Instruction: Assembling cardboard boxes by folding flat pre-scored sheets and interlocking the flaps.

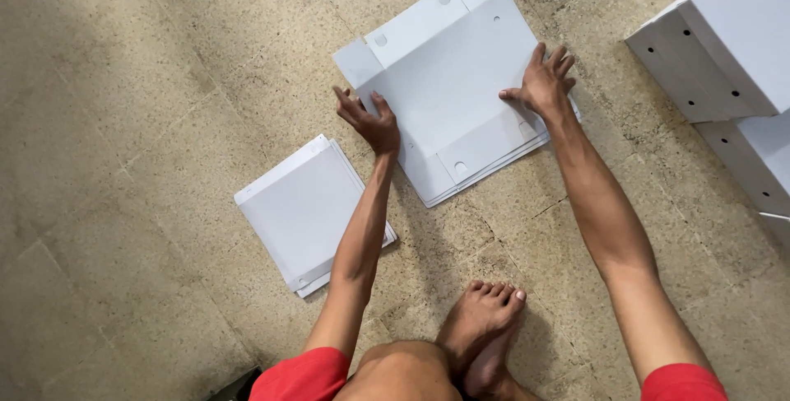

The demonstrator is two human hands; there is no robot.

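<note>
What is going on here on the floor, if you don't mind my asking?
A person crouches barefoot on the stone floor with both hands on a flat white cardboard box blank that lies on top of a small stack. The left hand grips its near left edge; the right hand presses on its right side. A second stack of white sheets lies to the left, and assembled white boxes stand at right.

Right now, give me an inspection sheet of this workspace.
Surface: speckled stone tile floor.
Job's things: stack of flat white box blanks with creased flaps and punched holes.
Clutter: smaller stack of white sheets lying apart to the left.
Hands: left hand on the blanks' left edge; right hand pressed flat on the right edge, fingers spread.
Cables: nothing seen.
Surroundings: assembled white boxes stacked at right; bare foot in front of the person.
</note>
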